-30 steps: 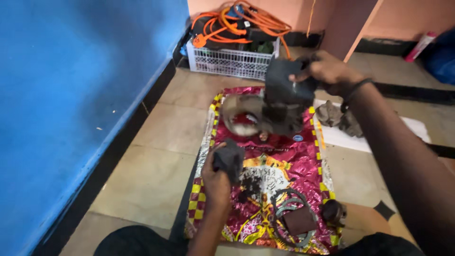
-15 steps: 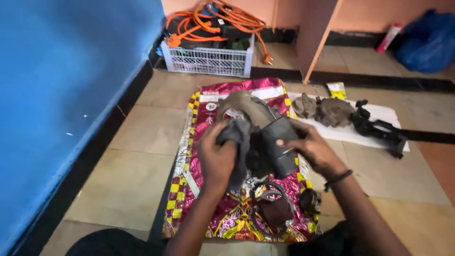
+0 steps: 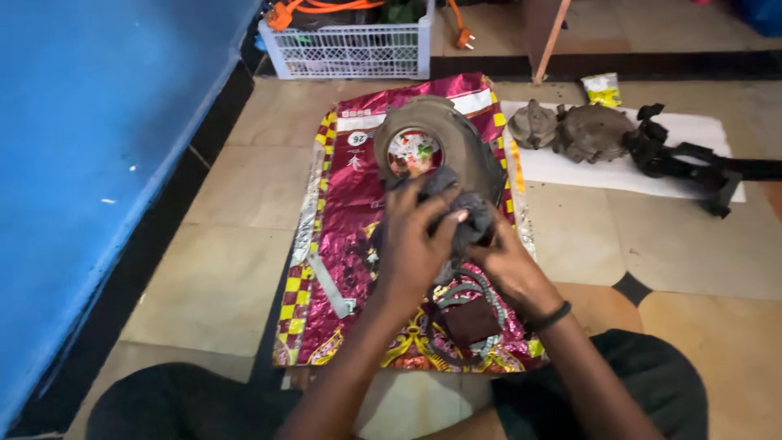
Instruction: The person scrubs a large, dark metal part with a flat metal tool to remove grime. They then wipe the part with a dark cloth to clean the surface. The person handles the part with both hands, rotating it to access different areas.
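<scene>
My left hand (image 3: 414, 243) presses a dark grey rag (image 3: 453, 205) against a dark part that my right hand (image 3: 511, 265) grips from below; the part is almost wholly hidden by rag and fingers. Both hands hover over a shiny red and yellow foil sheet (image 3: 350, 187) spread on the tiled floor. Just beyond the hands lies a grey engine cover with a round hole (image 3: 440, 138). Under my right wrist sit a thin gasket and a dark reddish piece (image 3: 470, 319).
A white paper (image 3: 692, 147) at the right holds grey casings (image 3: 585, 130) and a black bracket (image 3: 676, 159). A white basket (image 3: 350, 49) with orange cable stands at the back. A blue wall (image 3: 98, 147) runs along the left. My knees frame the bottom edge.
My right hand brought the dark part down from up high to meet the left hand over the foil sheet. The rag now covers the part. The view has tilted downward.
</scene>
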